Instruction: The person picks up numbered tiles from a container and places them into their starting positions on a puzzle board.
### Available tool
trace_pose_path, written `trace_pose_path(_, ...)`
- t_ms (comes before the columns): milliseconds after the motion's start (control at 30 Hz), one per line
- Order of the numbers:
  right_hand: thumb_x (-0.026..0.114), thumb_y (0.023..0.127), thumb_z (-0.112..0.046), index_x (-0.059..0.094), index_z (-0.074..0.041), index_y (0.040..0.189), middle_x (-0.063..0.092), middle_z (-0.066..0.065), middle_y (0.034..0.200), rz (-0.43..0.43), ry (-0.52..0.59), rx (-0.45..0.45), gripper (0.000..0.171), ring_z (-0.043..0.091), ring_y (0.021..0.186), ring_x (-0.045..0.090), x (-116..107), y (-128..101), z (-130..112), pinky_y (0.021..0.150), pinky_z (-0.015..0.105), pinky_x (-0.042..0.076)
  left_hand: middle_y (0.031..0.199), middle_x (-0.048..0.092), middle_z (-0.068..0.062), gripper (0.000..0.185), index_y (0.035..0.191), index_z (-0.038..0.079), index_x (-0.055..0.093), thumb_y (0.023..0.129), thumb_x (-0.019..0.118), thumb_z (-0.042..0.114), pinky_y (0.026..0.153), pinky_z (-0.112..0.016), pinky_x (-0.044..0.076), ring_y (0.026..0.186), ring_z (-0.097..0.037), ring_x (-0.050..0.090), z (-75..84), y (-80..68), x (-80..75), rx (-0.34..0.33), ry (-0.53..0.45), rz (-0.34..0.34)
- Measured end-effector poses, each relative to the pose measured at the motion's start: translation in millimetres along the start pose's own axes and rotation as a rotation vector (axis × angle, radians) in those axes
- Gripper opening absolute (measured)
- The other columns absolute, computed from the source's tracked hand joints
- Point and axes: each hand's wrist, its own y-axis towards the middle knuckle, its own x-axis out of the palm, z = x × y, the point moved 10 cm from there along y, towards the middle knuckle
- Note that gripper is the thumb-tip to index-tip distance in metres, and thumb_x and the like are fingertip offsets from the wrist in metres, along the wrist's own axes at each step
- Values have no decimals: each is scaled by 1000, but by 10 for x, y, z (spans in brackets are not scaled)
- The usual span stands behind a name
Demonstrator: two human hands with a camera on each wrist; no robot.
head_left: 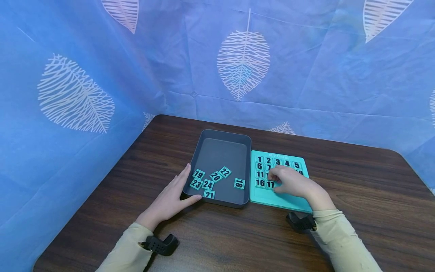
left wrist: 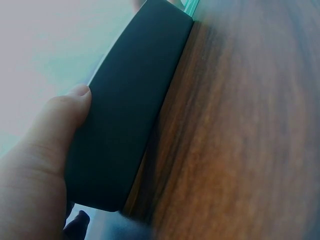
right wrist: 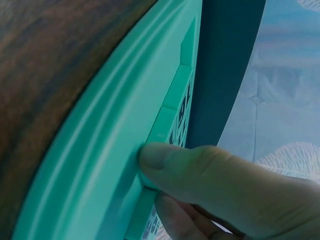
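My left hand [head_left: 170,198] rests along the near left corner of a grey tray [head_left: 224,135], fingers on its side wall and thumb at its near rim. In the left wrist view the thumb [left wrist: 67,117] presses against the dark outer wall. Several loose number tiles [head_left: 224,172] lie in the tray, marked 18 to 24. Over the turquoise number board [head_left: 272,199], my right hand [head_left: 293,183] pinches a number tile beside the 17; its number is hidden. The right wrist view shows the thumb [right wrist: 172,160] against the tile's side and curled fingers just below.
The board lies flat close against the tray's right side, its upper rows filled with numbered tiles. A brown wood table [head_left: 238,241] carries both. Behind and to the left hang blue curtains [head_left: 190,68] with white leaf prints. Black bands [head_left: 161,244] sit at both wrists.
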Motion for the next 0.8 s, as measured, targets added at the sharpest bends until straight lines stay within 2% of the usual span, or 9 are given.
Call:
trace_pose_path(233,71,77,3,59,-5,92,51,3,86,-2,6,7,21,16,73,44,9,1,19,63,32,43,160,7,-2,98,155,18,4,86,59,60,113,-53,17,144,-25,13,19,-3,-6,15,-1,2)
trace_pose_path(367,76,78,-4,61,-5,94,53,2,87,-6,2,9,22,17,75,47,4,14,20,65,32,45,160,6,-2,98,155,19,4,86,59,61,113,-53,16,144,-25,12,0,-3,4,6,1,-1)
trace_pose_path(500,77,79,-7,63,-2,99,57,5,90,49,-26,6,25,19,78,53,-87,40,-14,67,33,48,160,6,-1,98,155,20,4,86,58,62,113,-53,17,144,-25,12,-6,-5,10,-6,-7,-7)
trace_pose_path(667,71,83,-1,63,1,105,60,9,95,138,-69,-6,23,21,82,56,-214,87,-101,70,36,50,160,6,0,97,155,20,4,86,58,62,113,-53,16,144,-25,12,-1,-5,2,-7,-3,-6)
trace_pose_path(800,69,84,2,63,2,107,60,10,97,162,-84,-24,24,21,84,57,-236,140,-189,72,37,51,160,7,-1,97,155,19,5,86,58,61,113,-53,16,144,-24,12,6,-9,-5,-3,-5,-4)
